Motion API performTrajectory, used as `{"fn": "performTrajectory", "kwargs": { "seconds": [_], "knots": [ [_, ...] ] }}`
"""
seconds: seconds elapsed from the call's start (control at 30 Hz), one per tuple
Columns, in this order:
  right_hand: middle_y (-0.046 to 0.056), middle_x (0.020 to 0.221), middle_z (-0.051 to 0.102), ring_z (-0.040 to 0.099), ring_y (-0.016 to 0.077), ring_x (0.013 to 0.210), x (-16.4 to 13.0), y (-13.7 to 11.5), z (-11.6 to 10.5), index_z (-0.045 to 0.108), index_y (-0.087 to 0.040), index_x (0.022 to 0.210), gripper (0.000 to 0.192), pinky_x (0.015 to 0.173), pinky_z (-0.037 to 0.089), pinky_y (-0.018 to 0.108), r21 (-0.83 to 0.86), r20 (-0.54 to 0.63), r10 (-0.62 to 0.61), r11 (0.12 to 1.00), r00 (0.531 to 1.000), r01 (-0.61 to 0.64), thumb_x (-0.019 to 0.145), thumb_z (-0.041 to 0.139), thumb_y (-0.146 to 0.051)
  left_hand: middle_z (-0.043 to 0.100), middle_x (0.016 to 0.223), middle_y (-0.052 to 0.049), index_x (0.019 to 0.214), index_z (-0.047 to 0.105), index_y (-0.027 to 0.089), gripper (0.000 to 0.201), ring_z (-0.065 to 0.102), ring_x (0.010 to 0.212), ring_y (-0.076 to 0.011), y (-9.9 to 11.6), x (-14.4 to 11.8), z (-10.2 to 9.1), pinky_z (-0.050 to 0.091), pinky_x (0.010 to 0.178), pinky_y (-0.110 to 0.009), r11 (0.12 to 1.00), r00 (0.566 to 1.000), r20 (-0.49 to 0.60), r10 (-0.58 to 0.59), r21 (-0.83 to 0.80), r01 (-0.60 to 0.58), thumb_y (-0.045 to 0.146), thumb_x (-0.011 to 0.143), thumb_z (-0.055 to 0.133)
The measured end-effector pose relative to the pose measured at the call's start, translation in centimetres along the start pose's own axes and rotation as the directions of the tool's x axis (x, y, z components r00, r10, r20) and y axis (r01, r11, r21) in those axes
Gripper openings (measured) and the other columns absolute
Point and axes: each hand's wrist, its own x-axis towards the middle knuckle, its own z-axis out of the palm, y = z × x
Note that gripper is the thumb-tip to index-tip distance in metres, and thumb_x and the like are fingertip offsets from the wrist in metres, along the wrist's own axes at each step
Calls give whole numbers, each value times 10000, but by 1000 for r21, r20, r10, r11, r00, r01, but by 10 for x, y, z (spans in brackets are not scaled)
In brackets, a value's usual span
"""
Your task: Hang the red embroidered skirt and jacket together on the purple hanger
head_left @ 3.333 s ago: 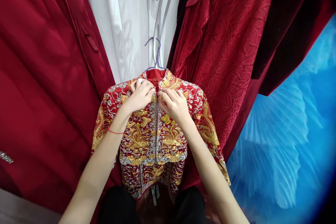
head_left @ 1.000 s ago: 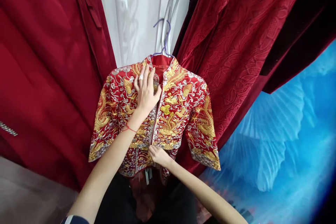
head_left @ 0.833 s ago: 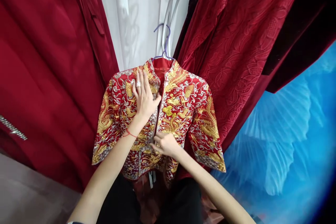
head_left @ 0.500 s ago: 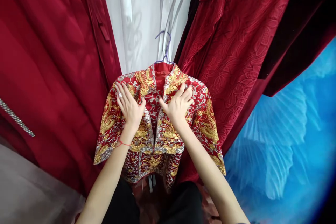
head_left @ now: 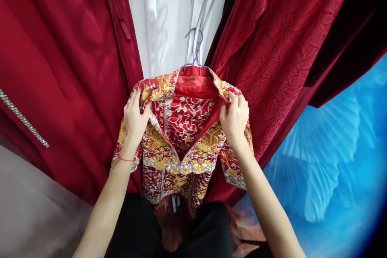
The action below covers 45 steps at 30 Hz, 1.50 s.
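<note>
A red jacket with gold and silver embroidery hangs on a purple wire hanger. My left hand is closed on the jacket's left front panel near the shoulder. On the other side, my right hand grips the right front panel below the collar. Both panels are pulled apart at the top, and the red lining shows along the edges. Through the V-shaped opening, a second red embroidered garment with silver scrollwork is visible; its lower part hangs below the jacket's hem.
Plain red fabric hangs at the left, with a beaded strip on it. Patterned red fabric hangs at the right. White cloth with pale straps is behind the hanger. A blue printed surface fills the lower right.
My hands were lying flat with spread fingers on the jacket's front. They have moved outward and closed on the panels, and the front opening is much wider.
</note>
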Motion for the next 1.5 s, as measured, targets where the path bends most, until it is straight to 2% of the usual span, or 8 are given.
{"fn": "performTrajectory", "kwargs": {
  "seconds": [0.13, 0.2, 0.27, 0.33, 0.43, 0.77, 1.27, 1.5],
  "knots": [
    [152, 1040, 636, 586, 280, 1003, -93, -34, -12, 608, -151, 1084, 401, 859, 497, 430, 239, -82, 78, 969, 994, -57, 844, 679, -464, 311, 1614, -169, 1515, 314, 197, 711, 284, 1518, -276, 4, -93, 20, 290, 1238, -438, 993, 992, -93, -91, -83, 84, 469, 920, 594],
    [57, 795, 604, 567, 192, 760, -166, -55, -11, 585, -195, 837, 219, 721, 485, 341, 411, 70, 264, 871, 962, -269, 903, 619, -401, 456, 1489, -171, 1370, 437, 244, 516, 453, 1406, -275, -1, -159, 42, 426, 1132, -420, 941, 954, -54, -296, -186, 282, 453, 923, 587],
    [5, 644, 534, 478, 132, 589, -237, -74, -3, 547, -191, 699, 344, 587, 414, 278, 492, 423, 449, 616, 787, -616, 951, 542, -426, 565, 1331, -147, 1187, 519, 252, 401, 575, 1255, -279, -9, -219, 70, 491, 1032, -398, 752, 815, 48, -578, -356, 554, 439, 866, 670],
    [-14, 584, 498, 443, 110, 554, -290, -91, 9, 550, -173, 646, 434, 553, 387, 252, 457, 705, 483, 249, 519, -854, 904, 589, -520, 647, 1123, -93, 1002, 555, 234, 360, 637, 1134, -271, -19, -261, 96, 512, 965, -372, 341, 544, 280, -791, -537, 772, 356, 758, 790],
    [14, 666, 602, 510, 119, 587, -320, -108, 26, 657, -139, 813, 463, 573, 433, 250, 397, 831, 442, -50, 336, -916, 813, 657, -603, 689, 959, -52, 869, 586, 205, 333, 666, 1062, -240, -33, -283, 119, 519, 902, -322, -43, 320, 535, -782, -559, 828, 270, 672, 847],
    [-5, 731, 607, 507, 101, 650, -304, -119, 42, 643, -147, 842, 371, 670, 440, 235, 417, 834, 462, -166, 303, -894, 807, 687, -513, 749, 893, -67, 780, 726, 142, 271, 703, 836, -184, -49, -291, 137, 542, 764, -270, -240, 318, 752, -578, -529, 814, 284, 608, 879],
    [-21, 734, 539, 483, 116, 689, -331, -124, 40, 574, -187, 735, 394, 681, 423, 247, 446, 781, 571, -228, 252, -865, 764, 716, -553, 741, 960, -6, 967, 686, 187, 458, 710, 860, -157, -33, -311, 153, 533, 851, -295, -215, 355, 638, -683, -640, 737, 247, 572, 910],
    [5, 874, 650, 639, 160, 861, -339, -113, 40, 494, -208, 748, 442, 800, 491, 290, 507, 731, 648, -309, 212, -805, 734, 697, -601, 751, 975, -6, 943, 719, 208, 386, 707, 877, -135, -40, -274, 132, 533, 911, -264, -208, 467, 565, -680, -759, 617, 243, 599, 894]
  ]
}}
